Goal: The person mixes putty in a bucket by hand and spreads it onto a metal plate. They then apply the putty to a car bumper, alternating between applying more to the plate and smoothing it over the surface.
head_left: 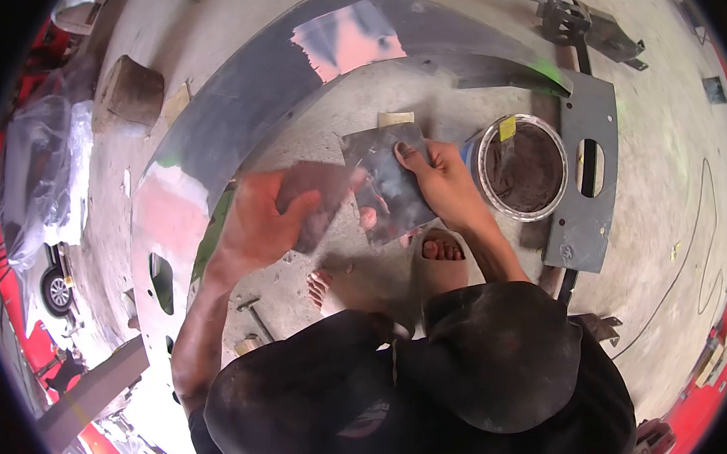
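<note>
My left hand (258, 218) grips a thin, flat, reddish-brown rectangular sheet (319, 203), thumb on top; its exact kind is unclear. My right hand (447, 183) holds a dark flat plate (391, 166), thumb pressed on its face. Pink paste (368, 218) lies on the plate's left side. The brown sheet's right edge meets or overlaps the plate's left edge. Beyond both hands curves a grey car fender (249, 89), with a pink and grey patch (350, 40) at its top and another pale pink area (169, 200) at its left end.
An open can (560, 180) of dark brownish material stands right of my right hand, beside a grey slotted panel end (600, 215). A hammer-like tool (257, 321) lies near my feet. Black metal brackets (587, 26) are at upper right; a brown block (130, 91) is upper left.
</note>
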The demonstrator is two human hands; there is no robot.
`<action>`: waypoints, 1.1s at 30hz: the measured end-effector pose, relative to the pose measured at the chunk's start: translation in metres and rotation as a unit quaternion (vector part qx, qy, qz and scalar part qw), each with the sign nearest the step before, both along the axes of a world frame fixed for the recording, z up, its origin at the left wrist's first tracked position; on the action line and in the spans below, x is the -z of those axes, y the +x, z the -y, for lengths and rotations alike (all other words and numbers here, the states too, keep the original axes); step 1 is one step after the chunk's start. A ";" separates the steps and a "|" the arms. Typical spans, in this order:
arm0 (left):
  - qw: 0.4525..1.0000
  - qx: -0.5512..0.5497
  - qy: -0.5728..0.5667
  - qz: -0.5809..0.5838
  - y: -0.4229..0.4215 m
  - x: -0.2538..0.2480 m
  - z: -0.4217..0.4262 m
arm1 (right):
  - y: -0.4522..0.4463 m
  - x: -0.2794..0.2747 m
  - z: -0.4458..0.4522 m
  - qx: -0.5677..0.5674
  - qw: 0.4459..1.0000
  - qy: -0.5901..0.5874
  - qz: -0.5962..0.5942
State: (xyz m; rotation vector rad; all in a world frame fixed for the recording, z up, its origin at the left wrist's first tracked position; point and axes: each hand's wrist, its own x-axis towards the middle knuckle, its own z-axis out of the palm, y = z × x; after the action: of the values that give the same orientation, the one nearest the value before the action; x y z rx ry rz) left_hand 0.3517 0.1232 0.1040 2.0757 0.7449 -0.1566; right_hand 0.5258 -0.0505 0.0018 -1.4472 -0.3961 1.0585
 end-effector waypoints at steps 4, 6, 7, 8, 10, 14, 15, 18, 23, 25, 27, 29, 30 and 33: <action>0.995 -0.033 -0.091 0.026 -0.003 0.031 0.019 | -0.002 0.022 0.002 0.011 0.997 -0.064 -0.033; 0.991 -0.048 -0.120 0.021 -0.007 0.050 0.026 | -0.004 0.033 0.003 0.022 0.996 -0.087 -0.008; 0.989 -0.058 -0.135 0.018 -0.009 0.059 0.029 | -0.005 0.039 0.004 0.026 0.995 -0.098 0.004; 0.983 -0.074 -0.161 0.037 -0.011 0.067 0.034 | -0.007 0.044 0.005 0.023 0.991 -0.121 0.047; 0.969 -0.108 -0.210 0.076 -0.014 0.082 0.044 | -0.008 0.050 0.004 0.014 0.977 -0.163 0.134; 0.943 -0.143 -0.292 0.072 -0.029 0.117 0.057 | -0.010 0.050 0.005 -0.015 0.960 -0.186 0.207; 0.941 -0.143 -0.302 0.059 -0.034 0.126 0.059 | -0.011 0.054 0.006 -0.020 0.959 -0.188 0.211; 0.933 -0.150 -0.324 0.035 -0.046 0.142 0.077 | -0.014 0.091 0.012 -0.044 0.947 -0.177 0.263; 0.868 -0.211 -0.429 0.131 -0.058 0.134 0.073 | -0.015 0.090 0.015 0.001 0.958 -0.172 0.232; 0.836 -0.266 -0.432 0.210 -0.061 0.101 0.054 | -0.009 0.073 0.015 0.025 0.969 -0.169 0.178; 0.924 -0.191 -0.218 0.249 -0.056 0.072 0.041 | -0.003 0.061 0.013 0.036 0.993 -0.107 0.017; 0.952 -0.075 0.073 0.286 -0.035 0.046 0.044 | 0.001 0.033 0.006 0.044 0.995 -0.069 -0.064; 0.939 -0.034 0.142 0.311 -0.031 0.052 0.051 | -0.001 0.030 0.003 0.052 0.994 -0.042 -0.084; 0.878 0.059 0.306 0.362 -0.027 0.083 0.064 | -0.004 0.023 -0.007 0.079 0.985 0.025 -0.153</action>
State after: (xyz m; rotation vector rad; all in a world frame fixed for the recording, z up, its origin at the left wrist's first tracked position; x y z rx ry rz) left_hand 0.3251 0.0596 0.0208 2.5001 0.1958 0.8580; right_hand 0.5215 -0.0438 -0.0207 -1.2244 -0.0854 1.1129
